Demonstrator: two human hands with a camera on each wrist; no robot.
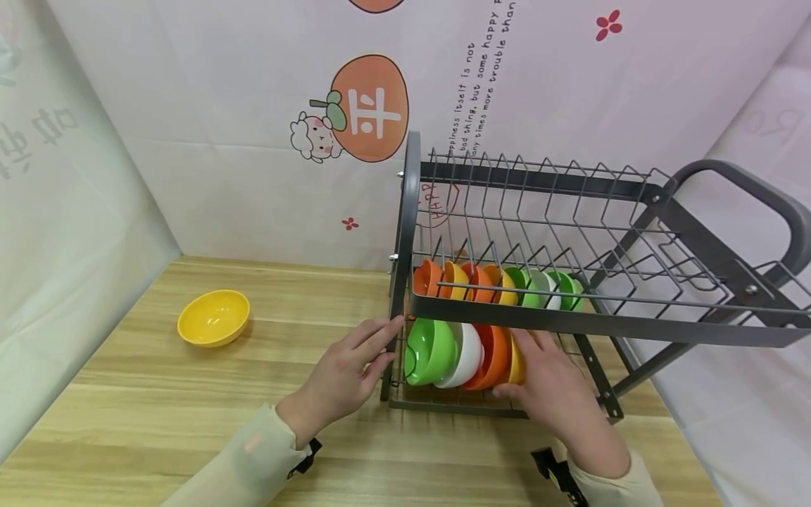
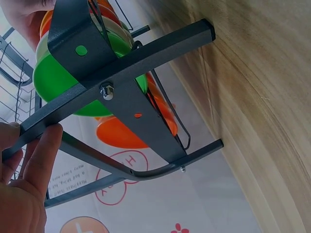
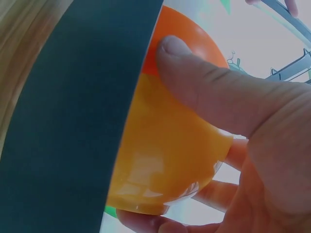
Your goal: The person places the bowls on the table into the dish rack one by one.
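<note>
On the lower tier of a dark dish rack (image 1: 472, 407), a green bowl (image 1: 431, 352), a white bowl (image 1: 467, 355), an orange bowl (image 1: 495, 358) and a yellow bowl (image 3: 170, 150) stand on edge in a row. My right hand (image 1: 554, 380) holds the yellow bowl at the row's right end; in the right wrist view its thumb reaches the orange bowl, while the other fingers curve round the yellow underside. My left hand (image 1: 348, 373) is at the rack's left side. In the left wrist view, its thumb and fingers pinch the upright bar (image 2: 53, 109).
Another yellow bowl (image 1: 214, 318) sits upright on the wooden table (image 1: 304, 303), left of the rack. Smaller orange, yellow, green and white bowls (image 1: 481, 282) line the back behind the wire upper tier (image 1: 538, 218), which overhangs the right hand. Printed cloth (image 1: 253, 176) hangs behind.
</note>
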